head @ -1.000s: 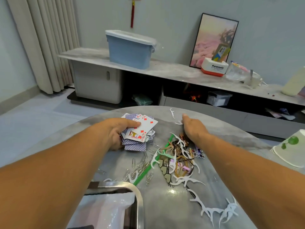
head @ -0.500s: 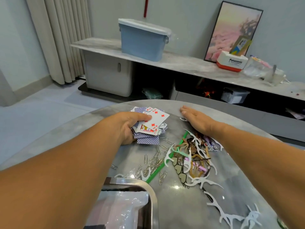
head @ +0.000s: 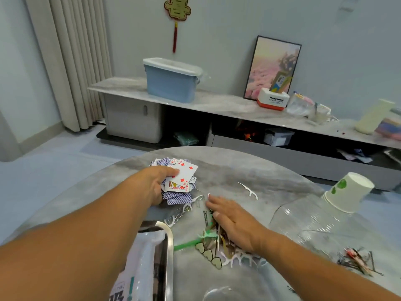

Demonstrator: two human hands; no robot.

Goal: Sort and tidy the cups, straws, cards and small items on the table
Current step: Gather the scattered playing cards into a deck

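Drawn back since half a second ago from the far table edge: right hand (head: 233,220), now flat with fingers straight and spread, resting palm-down on the mixed heap of brown hair clips, white floss picks and heart-shaped pieces (head: 213,246). Unchanged on the left: left hand (head: 152,184), fingers curled around the untidy stack of blue-backed playing cards (head: 179,183), thumb across a red diamond card on top. Just near of the cards, scattered silver paper clips (head: 180,210). Under the heap, a green straw (head: 184,245) pointing left toward the steel tray (head: 170,246) holding a white plastic bag. Further right, alone on the grey marble-look round table (head: 249,170), one white floss pick (head: 248,190). At the right edge, a tipped white paper cup with green print (head: 347,192), mouth over a clear plastic bottle (head: 308,224); nearer, a small bundle of dark pins (head: 358,261).
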